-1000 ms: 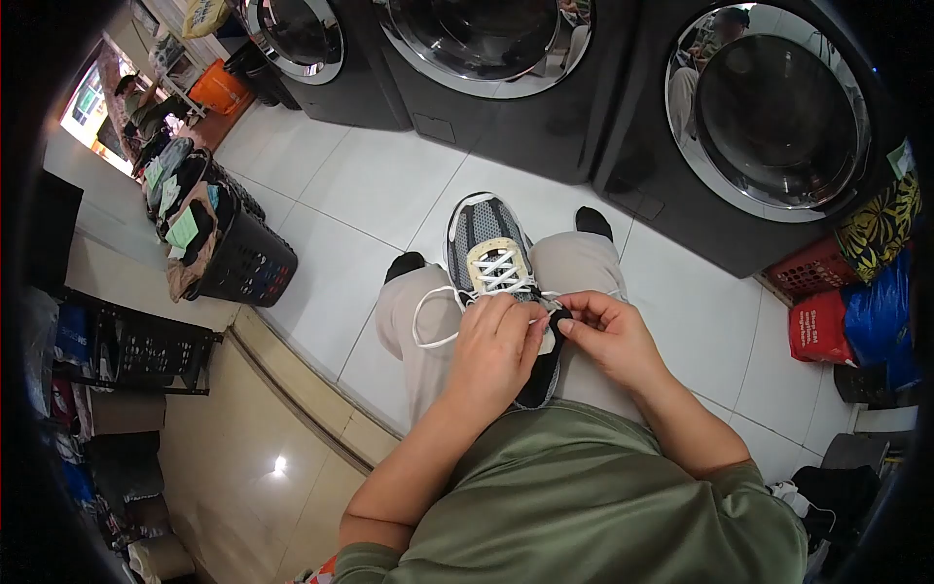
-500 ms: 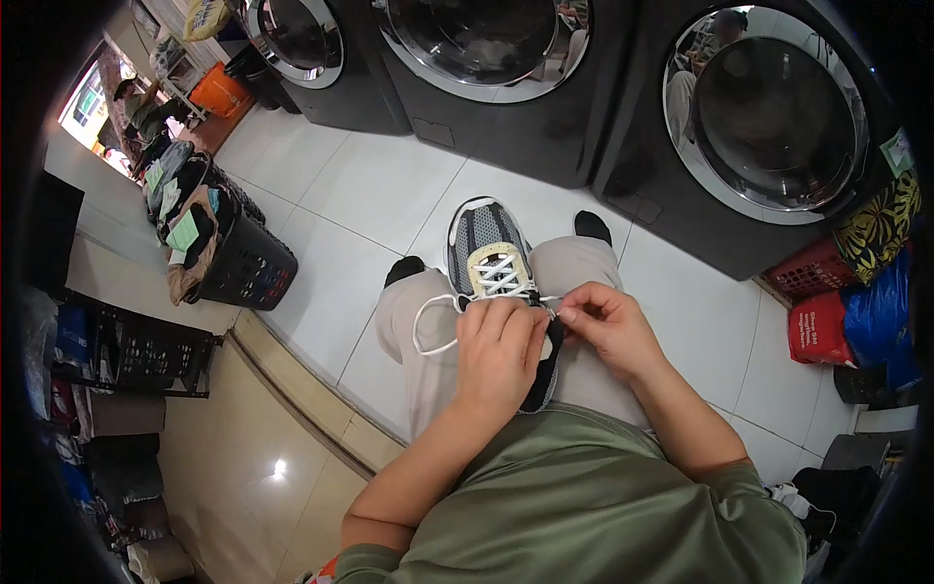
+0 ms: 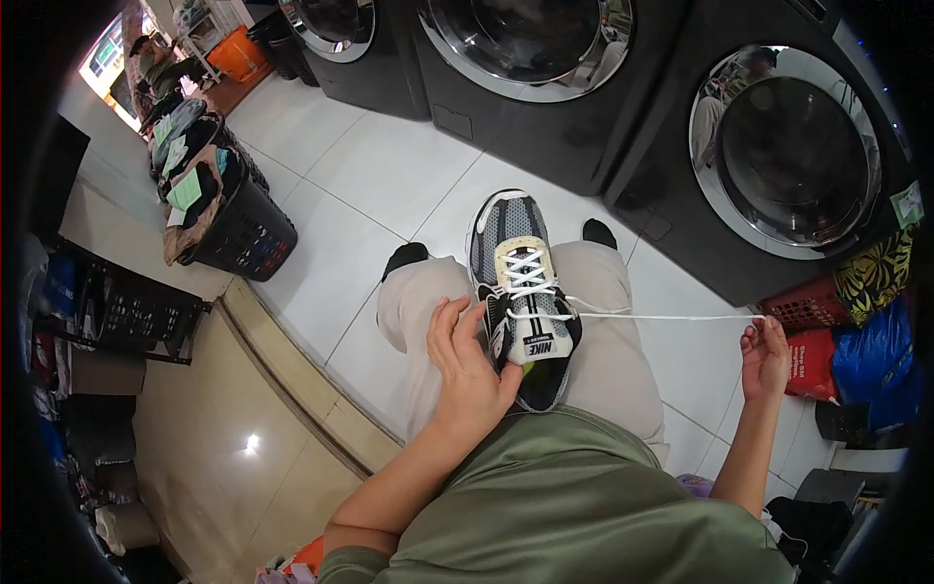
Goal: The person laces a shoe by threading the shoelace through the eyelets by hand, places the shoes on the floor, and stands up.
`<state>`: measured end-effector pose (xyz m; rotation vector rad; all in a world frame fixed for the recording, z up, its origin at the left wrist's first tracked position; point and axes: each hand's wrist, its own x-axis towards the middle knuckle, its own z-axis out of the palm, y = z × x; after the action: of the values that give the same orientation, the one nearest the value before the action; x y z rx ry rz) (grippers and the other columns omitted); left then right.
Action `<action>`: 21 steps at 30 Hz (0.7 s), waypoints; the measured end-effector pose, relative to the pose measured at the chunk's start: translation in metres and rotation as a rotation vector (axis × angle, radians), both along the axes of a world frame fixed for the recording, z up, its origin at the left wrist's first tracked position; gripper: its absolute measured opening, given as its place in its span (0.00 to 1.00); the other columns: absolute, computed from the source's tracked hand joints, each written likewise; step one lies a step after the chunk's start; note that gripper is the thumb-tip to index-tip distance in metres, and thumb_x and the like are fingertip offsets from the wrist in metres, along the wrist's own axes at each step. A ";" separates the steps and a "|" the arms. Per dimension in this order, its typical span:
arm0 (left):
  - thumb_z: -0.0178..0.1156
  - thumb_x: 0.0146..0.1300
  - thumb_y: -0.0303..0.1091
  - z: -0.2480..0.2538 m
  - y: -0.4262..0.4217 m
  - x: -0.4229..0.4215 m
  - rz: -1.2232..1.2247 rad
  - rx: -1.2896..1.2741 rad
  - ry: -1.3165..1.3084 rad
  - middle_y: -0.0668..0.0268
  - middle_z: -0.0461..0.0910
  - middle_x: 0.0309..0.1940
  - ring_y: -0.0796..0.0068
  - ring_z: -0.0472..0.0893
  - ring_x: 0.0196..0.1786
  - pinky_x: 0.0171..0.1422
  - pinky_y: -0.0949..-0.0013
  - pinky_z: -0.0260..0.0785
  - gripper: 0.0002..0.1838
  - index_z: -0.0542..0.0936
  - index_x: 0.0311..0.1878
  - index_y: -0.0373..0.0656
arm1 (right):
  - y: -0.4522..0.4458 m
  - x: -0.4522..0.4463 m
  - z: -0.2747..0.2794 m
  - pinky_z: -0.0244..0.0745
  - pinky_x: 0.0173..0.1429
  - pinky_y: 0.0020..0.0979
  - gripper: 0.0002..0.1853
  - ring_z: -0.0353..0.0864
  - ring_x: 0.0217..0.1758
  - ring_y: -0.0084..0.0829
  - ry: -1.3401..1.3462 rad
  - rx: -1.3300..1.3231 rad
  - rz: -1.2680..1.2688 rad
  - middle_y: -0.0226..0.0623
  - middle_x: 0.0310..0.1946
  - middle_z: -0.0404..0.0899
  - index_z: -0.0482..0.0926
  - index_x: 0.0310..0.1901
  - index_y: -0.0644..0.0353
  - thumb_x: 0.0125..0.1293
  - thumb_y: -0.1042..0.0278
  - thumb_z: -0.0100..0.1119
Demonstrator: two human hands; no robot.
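Note:
A grey and black sneaker (image 3: 508, 238) with a white tongue marked NIKE lies across my lap, toe pointing away. White laces criss-cross its upper part. My left hand (image 3: 465, 365) grips the sneaker's left side near the collar, thumb by the opening and fingers along the outside. Far to the right, my right hand (image 3: 766, 355) pinches the end of a white shoelace (image 3: 671, 316). That lace runs taut and nearly level from the sneaker's top eyelets to my fingertips.
Dark front-loading machines (image 3: 642, 146) line the far side of the white tiled floor. A black basket of clothes (image 3: 248, 229) stands at left. To the right are a red bag (image 3: 809, 362) and a blue bag (image 3: 871, 360). A person (image 3: 161, 73) sits in the background.
My right hand has moved from beside the sneaker far to the right, drawing the lace out straight. My left hand has shifted from the laces to the sneaker's left side, uncovering the tongue.

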<state>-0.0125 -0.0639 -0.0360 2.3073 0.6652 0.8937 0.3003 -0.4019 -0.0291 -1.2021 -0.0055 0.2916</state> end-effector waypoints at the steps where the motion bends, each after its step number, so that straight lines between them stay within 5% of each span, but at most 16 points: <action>1: 0.66 0.49 0.24 0.000 0.000 0.000 -0.006 -0.009 0.013 0.43 0.57 0.69 0.36 0.53 0.76 0.80 0.41 0.45 0.41 0.62 0.70 0.37 | -0.007 0.002 -0.002 0.79 0.47 0.30 0.05 0.81 0.40 0.28 -0.006 -0.004 -0.015 0.32 0.41 0.83 0.79 0.48 0.58 0.75 0.69 0.59; 5: 0.64 0.50 0.22 0.003 0.000 -0.003 -0.039 -0.003 0.056 0.44 0.58 0.67 0.38 0.55 0.75 0.78 0.44 0.51 0.36 0.67 0.67 0.37 | -0.014 0.002 -0.011 0.78 0.44 0.29 0.05 0.81 0.41 0.29 0.067 -0.137 -0.038 0.35 0.42 0.82 0.77 0.47 0.58 0.74 0.69 0.60; 8: 0.62 0.50 0.20 0.007 -0.002 0.000 -0.069 -0.034 0.041 0.44 0.58 0.66 0.39 0.56 0.74 0.76 0.48 0.55 0.35 0.70 0.66 0.38 | 0.006 -0.005 -0.005 0.78 0.46 0.30 0.11 0.82 0.42 0.30 -0.075 -0.790 0.211 0.39 0.43 0.83 0.77 0.53 0.62 0.71 0.72 0.61; 11: 0.62 0.50 0.18 0.013 0.000 0.001 -0.098 -0.028 0.072 0.44 0.59 0.66 0.41 0.59 0.72 0.73 0.50 0.60 0.34 0.73 0.65 0.41 | 0.062 -0.044 0.011 0.79 0.48 0.32 0.18 0.83 0.43 0.32 -0.651 -1.149 0.171 0.42 0.44 0.83 0.77 0.59 0.63 0.69 0.74 0.63; 17: 0.65 0.47 0.17 0.013 -0.001 0.004 -0.106 0.109 0.044 0.46 0.66 0.60 0.46 0.69 0.63 0.67 0.53 0.67 0.32 0.79 0.60 0.42 | 0.155 -0.105 0.057 0.80 0.47 0.33 0.11 0.83 0.43 0.35 -0.978 -0.591 0.616 0.39 0.46 0.83 0.85 0.50 0.63 0.66 0.79 0.65; 21: 0.67 0.45 0.16 0.011 -0.003 0.002 -0.114 0.160 0.010 0.48 0.70 0.54 0.49 0.75 0.56 0.61 0.55 0.72 0.31 0.81 0.57 0.42 | 0.191 -0.127 0.053 0.79 0.45 0.36 0.11 0.83 0.42 0.40 -1.051 -0.590 0.661 0.40 0.42 0.81 0.84 0.48 0.63 0.65 0.77 0.67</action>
<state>-0.0102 -0.0666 -0.0247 2.4654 0.4761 0.9118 0.1730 -0.2111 0.0236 -1.8012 -1.3251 0.2028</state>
